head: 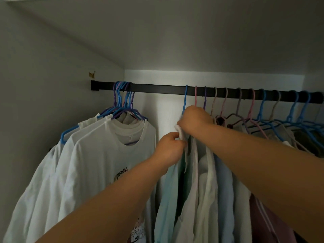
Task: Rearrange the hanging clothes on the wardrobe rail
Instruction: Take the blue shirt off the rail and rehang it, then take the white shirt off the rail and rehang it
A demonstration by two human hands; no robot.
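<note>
So apart from the obvious stuff, there's not much in here. The wardrobe's left side wall (pixel 43 85) is plain grey and pretty dim. The top panel (pixel 175 32) slopes across overhead, same flat grey. The back wall (pixel 168 79) is white and catches a brighter strip of light just under the top. There's one odd little brownish scrap (pixel 92 74) stuck on the side wall up near the back corner, maybe old tape or a torn sticker, too small to tell.
</note>
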